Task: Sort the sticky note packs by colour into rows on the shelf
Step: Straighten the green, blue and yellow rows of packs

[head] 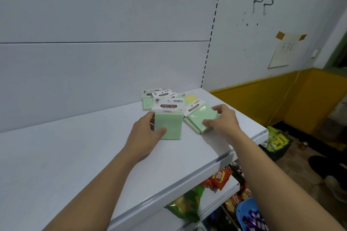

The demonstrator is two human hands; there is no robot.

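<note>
Sticky note packs [163, 97] lie heaped toward the back right of the shelf [75, 155], where the left hand [144, 131] pinches one green pack [169, 125], thumb on top. Just beside it, the right hand [225, 120] clasps a loose green stack [201, 114]. That glossy stack could slide apart, or nudge the yellow pack [190, 98] behind it toward the shelf's end.

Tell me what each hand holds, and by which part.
Left hand grips a green sticky note pack by its left edge, thumb on the front. Right hand pinches a second green pack, lying on the shelf, by its right side.
</note>
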